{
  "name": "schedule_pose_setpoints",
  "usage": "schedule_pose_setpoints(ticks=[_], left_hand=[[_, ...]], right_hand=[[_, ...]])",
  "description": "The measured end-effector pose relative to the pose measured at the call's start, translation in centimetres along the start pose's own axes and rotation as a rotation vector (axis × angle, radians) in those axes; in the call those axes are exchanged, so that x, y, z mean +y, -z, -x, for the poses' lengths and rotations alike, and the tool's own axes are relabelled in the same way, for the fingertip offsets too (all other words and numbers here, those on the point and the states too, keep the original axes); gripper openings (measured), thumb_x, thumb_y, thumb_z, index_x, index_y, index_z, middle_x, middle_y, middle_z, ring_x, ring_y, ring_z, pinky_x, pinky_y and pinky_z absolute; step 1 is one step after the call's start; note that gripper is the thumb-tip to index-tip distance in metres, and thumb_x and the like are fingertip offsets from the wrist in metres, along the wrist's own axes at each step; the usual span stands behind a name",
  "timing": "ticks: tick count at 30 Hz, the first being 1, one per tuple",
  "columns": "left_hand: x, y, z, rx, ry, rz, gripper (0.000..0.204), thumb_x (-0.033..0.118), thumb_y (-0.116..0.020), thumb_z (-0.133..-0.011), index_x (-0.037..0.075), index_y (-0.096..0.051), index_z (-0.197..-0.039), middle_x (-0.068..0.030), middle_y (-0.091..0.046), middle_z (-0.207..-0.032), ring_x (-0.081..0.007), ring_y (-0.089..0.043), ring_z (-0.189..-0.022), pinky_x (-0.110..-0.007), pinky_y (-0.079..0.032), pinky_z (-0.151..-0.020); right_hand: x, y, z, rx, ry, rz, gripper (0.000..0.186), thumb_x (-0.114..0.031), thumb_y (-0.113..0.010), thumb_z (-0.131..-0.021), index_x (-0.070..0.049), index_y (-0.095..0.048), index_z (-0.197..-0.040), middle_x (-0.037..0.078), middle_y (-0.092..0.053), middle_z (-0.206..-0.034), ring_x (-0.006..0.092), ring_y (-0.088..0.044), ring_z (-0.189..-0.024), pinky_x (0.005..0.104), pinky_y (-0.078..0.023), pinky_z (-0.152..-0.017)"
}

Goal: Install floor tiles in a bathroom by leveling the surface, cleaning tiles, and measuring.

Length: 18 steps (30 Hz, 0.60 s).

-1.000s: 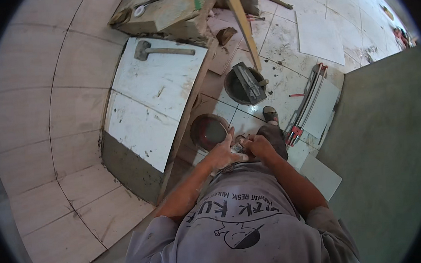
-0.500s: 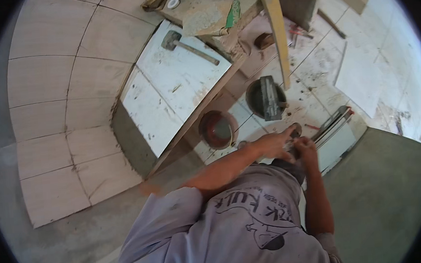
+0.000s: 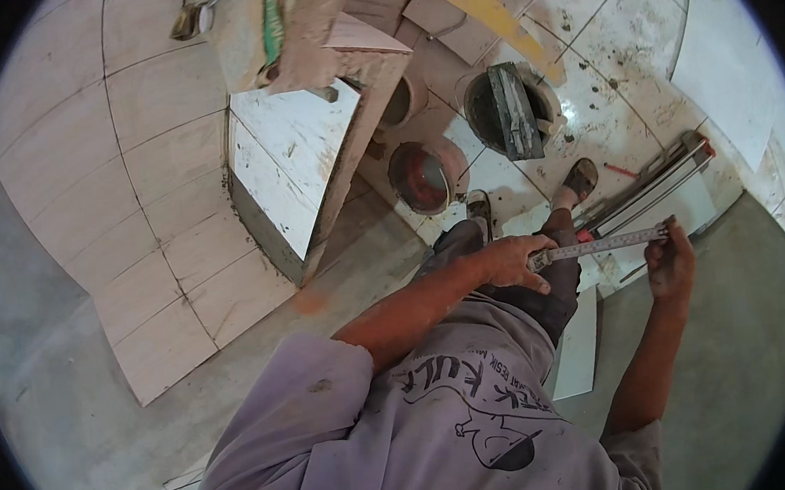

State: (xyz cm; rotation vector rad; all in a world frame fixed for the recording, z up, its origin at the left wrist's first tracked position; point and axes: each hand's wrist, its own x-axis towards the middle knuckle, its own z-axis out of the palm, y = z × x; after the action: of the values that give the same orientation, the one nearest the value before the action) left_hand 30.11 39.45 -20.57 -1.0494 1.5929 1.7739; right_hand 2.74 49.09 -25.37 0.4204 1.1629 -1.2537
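Observation:
A tape measure (image 3: 611, 243) is stretched between my two hands, its pale blade drawn out in front of my legs. My left hand (image 3: 514, 264) is closed around the case, which is partly hidden by the fingers. At the other end, my right hand (image 3: 671, 260) pinches the tip of the blade, held out to the right. Beneath the blade lies a long tile cutter (image 3: 648, 186) with metal rails and a red part, on the floor beside my foot.
A reddish bucket (image 3: 424, 177) and a dark bucket (image 3: 483, 111) with a mortar-covered tool across it stand ahead. To the left rises a ledge with white tiles (image 3: 290, 152). A yellow curved bar (image 3: 485, 11) juts in from above. Pale sheets (image 3: 730, 57) lie at right.
My hands, close together before, are now apart, with the blade pulled out between them. My right hand has moved to the right. The view has shifted, showing my feet.

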Motion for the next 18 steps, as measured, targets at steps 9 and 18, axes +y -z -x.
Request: schedule_pose_setpoints(ticks=[9,18], left_hand=[[1.2,0.0,-4.8,0.003,0.168,-0.001,0.054,0.046,-0.062,-0.077,0.009,-0.054,-0.117,-0.0149,-0.059,-0.106,-0.0279,-0.055,-0.102,-0.035,-0.041,-0.088],[4.7,1.4,-6.6,0.096,0.097,-0.248,0.03,0.031,-0.054,-0.082,0.007,-0.064,-0.098,-0.0127,-0.063,-0.086,-0.026,-0.06,-0.079,-0.035,-0.045,-0.073]], right_hand=[[-0.2,4.6,-4.3,0.111,0.032,-0.038,0.018,-0.024,-0.059,-0.085,-0.008,-0.056,-0.092,-0.001,-0.047,-0.065,0.0089,-0.044,-0.05,0.0202,-0.034,-0.042],[-1.1,6.7,-0.7,0.24,0.127,0.183,0.018,-0.026,-0.061,-0.083,-0.014,-0.053,-0.072,-0.004,-0.044,-0.054,0.0068,-0.04,-0.043,0.0226,-0.031,-0.038]])
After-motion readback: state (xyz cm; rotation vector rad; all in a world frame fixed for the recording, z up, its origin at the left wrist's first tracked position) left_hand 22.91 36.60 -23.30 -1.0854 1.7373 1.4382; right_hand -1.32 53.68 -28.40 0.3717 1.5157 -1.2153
